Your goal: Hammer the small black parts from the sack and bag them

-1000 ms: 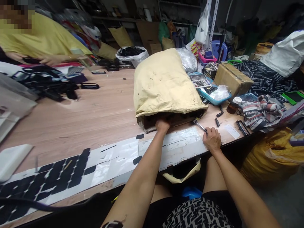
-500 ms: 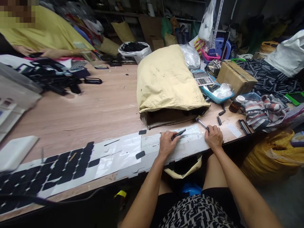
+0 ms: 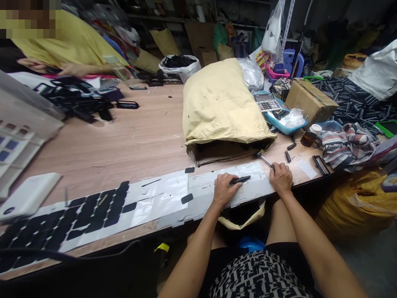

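Note:
My left hand (image 3: 225,191) is closed on a slim black plastic part (image 3: 242,180), which lies low over the white covered strip (image 3: 214,198) along the table's front edge. Under my right hand (image 3: 281,179), the fingers wrap the dark handle of a small hammer (image 3: 265,159). Its metal shaft points away toward the mouth of a large tan paper sack (image 3: 221,103). Small black pieces (image 3: 288,156) lie just beyond my right hand. Rounded black pads (image 3: 187,198) lie on the strip to the left of my left hand.
Rows of black pads on a white sheet (image 3: 159,203) stretch leftward. A co-worker in a yellow top (image 3: 71,41) sits across at the far left, near black frames (image 3: 83,99). On the right are a calculator (image 3: 266,102), a brown jar (image 3: 308,138), a cardboard box (image 3: 310,97) and cloth (image 3: 347,145).
My left hand has lowered the black part slightly, and it now lies flatter against the strip. My right hand keeps its hold on the hammer. The view has shifted a little to the left.

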{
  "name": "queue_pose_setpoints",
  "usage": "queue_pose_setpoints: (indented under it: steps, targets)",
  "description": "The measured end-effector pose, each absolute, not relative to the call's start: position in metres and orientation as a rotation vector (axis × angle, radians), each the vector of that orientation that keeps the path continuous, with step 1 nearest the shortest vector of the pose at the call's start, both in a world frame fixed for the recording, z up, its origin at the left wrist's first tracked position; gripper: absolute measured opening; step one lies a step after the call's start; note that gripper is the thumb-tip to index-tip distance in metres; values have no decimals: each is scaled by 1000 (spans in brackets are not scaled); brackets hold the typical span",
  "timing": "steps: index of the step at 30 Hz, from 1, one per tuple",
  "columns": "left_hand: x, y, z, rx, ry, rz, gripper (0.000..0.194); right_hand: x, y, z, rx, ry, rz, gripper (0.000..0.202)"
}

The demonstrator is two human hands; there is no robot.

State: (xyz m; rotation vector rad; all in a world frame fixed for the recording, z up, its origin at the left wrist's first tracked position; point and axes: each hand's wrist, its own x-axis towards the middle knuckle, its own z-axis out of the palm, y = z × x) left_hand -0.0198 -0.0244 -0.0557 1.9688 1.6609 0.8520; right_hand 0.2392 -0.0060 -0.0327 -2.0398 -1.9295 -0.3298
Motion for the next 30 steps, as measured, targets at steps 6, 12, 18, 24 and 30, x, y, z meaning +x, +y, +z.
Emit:
queue_pose_setpoints:
  steps: [6,12,18,24,30]
  targets:
    - [-19,-23,-55,1961,1662,836,18,247,-10,-21,-1990,-1847,-56,29]
    - [-18,-21,-56,1968,1682,807,21,237,-58,-3,-1695,-1652,452,32]
    - [-18,-22,-55,1960,1681,806,21,217,-97,11,-1580,-1751,552,29]
    - [-18,-22,-54,1944,1670,824,19,207,-106,18,-1681,-1854,502,28]
    - [-17,-21,-54,1942,1677,819,19,202,-103,19,-1672,-1836,520,27]
